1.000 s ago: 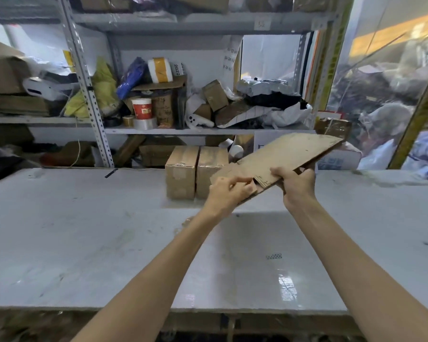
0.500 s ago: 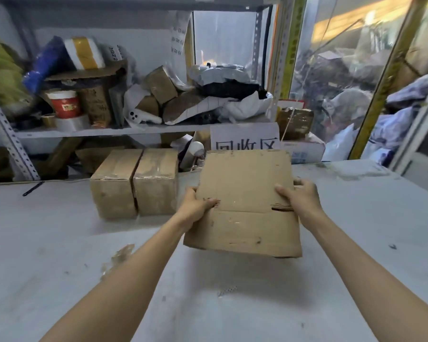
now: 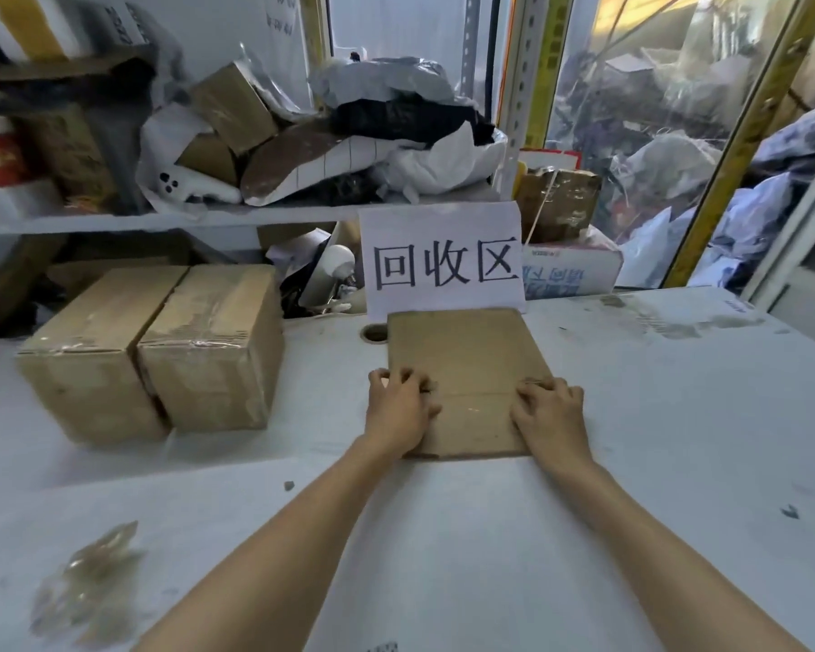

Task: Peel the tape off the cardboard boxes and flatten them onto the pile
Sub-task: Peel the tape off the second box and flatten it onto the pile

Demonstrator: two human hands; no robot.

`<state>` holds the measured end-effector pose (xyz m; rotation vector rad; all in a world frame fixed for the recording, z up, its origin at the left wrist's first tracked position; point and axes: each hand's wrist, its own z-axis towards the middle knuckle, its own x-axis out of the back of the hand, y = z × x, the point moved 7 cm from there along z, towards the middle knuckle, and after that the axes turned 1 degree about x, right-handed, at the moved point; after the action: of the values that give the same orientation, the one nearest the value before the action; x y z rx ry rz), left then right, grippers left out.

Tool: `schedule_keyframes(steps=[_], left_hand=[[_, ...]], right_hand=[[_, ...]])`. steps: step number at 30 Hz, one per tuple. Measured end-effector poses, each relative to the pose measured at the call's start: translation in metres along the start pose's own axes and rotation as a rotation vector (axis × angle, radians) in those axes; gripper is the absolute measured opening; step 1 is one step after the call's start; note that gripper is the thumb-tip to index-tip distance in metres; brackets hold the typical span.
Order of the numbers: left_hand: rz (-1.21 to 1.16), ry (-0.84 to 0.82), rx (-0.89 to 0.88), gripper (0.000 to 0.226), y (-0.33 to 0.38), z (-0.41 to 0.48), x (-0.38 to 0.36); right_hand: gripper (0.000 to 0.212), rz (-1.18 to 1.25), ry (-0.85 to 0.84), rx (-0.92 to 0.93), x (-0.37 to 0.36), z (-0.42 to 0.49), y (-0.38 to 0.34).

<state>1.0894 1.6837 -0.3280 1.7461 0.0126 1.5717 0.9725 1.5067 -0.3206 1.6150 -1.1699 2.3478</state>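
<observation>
head view: crumpled tape (image 3: 85,585) lies nearest. left hand (image 3: 398,407) and right hand (image 3: 551,411) now hold the flat cardboard (image 3: 467,360) down on the table (image 3: 443,534); it was in the air before. bent fingers, gripping or just pressing, i cannot tell. two taped boxes (image 3: 208,350) wait behind.

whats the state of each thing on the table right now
flattened box: flat on the table, left hand and right hand holding its side edges
left taped box: assembled, tape on
right taped box: assembled, tape on
tape wad: crumpled, loose on table
sign: upright
</observation>
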Motion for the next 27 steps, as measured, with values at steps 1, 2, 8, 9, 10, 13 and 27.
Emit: schedule_keyframes(steps=[1,2,8,9,10,13,27], left_hand=[[0.025,0.003,-0.011,0.041,0.000,0.001,0.000],[0.033,0.003,-0.015,0.040,0.000,0.001,0.001],[0.166,-0.093,-0.075,0.047,0.015,-0.033,0.012],[0.160,-0.123,-0.080,0.047,0.014,-0.041,0.019],[0.150,-0.133,-0.076,0.049,0.011,-0.050,0.029],[0.131,-0.042,-0.057,0.050,-0.002,-0.078,0.085],[0.156,0.210,0.253,0.026,-0.136,-0.147,0.257]], right_hand=[[0.034,-0.024,0.027,0.015,0.001,0.000,-0.001],[0.034,-0.056,0.033,0.021,0.003,0.000,-0.002],[0.043,-0.355,-0.225,-0.048,0.005,-0.012,-0.029],[0.044,-0.396,-0.233,-0.044,0.006,-0.017,-0.038],[0.043,-0.408,-0.225,-0.020,0.006,-0.023,-0.049],[0.032,-0.220,-0.197,0.068,0.005,-0.041,-0.093],[0.059,0.229,-0.175,0.250,-0.052,-0.064,-0.335]])
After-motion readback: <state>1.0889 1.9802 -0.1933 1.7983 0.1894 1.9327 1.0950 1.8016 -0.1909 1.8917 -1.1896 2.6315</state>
